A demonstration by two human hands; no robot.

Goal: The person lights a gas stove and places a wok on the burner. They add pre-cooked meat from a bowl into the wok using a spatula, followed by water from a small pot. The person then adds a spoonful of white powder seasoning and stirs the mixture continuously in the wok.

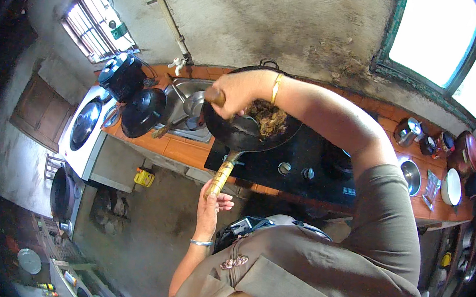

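Observation:
A dark wok (pixel 239 135) with browned food (pixel 268 119) in it sits over the left part of a black glass gas hob (pixel 261 174). My left hand (pixel 211 206) holds the lower end of the wok's long, yellowish wrapped handle (pixel 220 179). Above the wok, my right hand (pixel 239 92) is closed around the wooden handle of a utensil (pixel 215 96); a metal blade, seemingly that utensil's, rests against the food. The right forearm hides the wok's far right part.
Left of the wok, a steel sink (pixel 172 116) holds a metal ladle or pan (pixel 194 103). A black lid or pan (pixel 143 113) lies beside it on the tiled counter (pixel 182 151). To the right stand a steel bowl (pixel 410 178), a white bowl (pixel 451 186) and a kettle (pixel 407 131).

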